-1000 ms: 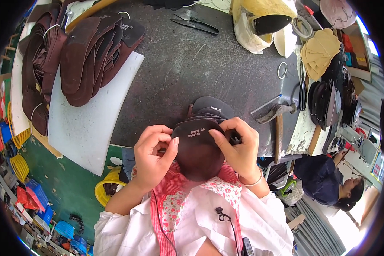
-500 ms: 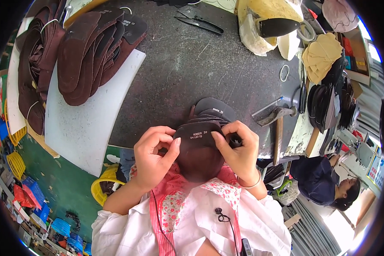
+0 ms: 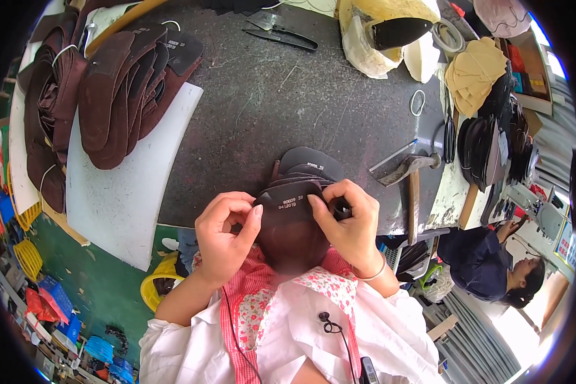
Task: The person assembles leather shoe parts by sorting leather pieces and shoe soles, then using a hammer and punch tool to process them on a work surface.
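Close to my body at the table's front edge, a dark brown insole (image 3: 291, 233) with pale print on its black heel is held between both hands. My left hand (image 3: 226, 224) pinches the heel's left edge between thumb and fingers. On the opposite edge, my right hand (image 3: 353, 221) grips with its thumb flat on the upper face. A dark rolled or curved piece (image 3: 341, 208) shows under the right fingers; I cannot tell what it belongs to. Just beyond the held insole lies a fanned stack of similar insoles (image 3: 312, 160), partly covered by it.
Bundled brown insoles (image 3: 118, 96) rest on a white board (image 3: 134, 192) at the left. Black snips (image 3: 281, 37) lie at the back of the dark table (image 3: 237, 121). A hammer (image 3: 413, 192) is at the right, near beige pieces (image 3: 475, 75). Another person (image 3: 483, 265) sits beyond.
The table and its things have shifted slightly left in the view. Both hands keep the same hold on the insole.
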Demonstrator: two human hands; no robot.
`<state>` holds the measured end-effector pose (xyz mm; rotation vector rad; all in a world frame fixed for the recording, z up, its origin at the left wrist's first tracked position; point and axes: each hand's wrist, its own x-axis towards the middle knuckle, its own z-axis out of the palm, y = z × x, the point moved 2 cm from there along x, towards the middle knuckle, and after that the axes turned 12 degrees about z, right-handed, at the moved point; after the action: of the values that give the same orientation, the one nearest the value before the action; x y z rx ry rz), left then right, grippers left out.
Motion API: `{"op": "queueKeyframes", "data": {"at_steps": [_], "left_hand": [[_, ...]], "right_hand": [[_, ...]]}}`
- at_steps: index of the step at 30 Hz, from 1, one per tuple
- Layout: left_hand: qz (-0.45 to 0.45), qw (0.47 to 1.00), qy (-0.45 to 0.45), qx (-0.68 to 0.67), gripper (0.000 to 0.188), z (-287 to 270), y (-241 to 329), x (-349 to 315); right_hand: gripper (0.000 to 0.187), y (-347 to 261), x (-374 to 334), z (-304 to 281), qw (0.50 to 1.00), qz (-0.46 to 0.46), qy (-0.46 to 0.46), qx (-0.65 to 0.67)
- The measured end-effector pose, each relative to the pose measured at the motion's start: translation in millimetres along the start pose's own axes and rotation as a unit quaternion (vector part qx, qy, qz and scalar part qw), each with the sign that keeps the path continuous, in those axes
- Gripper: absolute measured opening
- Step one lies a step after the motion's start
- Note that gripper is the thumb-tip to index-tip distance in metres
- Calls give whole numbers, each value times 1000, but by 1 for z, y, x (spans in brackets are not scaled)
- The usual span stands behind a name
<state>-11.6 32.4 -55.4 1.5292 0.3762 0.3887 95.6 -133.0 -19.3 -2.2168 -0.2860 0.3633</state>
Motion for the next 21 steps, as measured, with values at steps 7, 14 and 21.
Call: {"op": "queueKeyframes", "data": {"at_steps": [7,14,21], "left_hand": [[29,999,-2,33,14,9,3,10],[-2,998,-30,61,23,26,12,25],[-6,993,-58,99,13,34,17,35]], "right_hand": [[19,3,-1,-1,1000,0,10,-10],[31,-3,-8,-13,989,-45,107,-88],[32,-22,-22,-14,997,-55,-53,23]]}}
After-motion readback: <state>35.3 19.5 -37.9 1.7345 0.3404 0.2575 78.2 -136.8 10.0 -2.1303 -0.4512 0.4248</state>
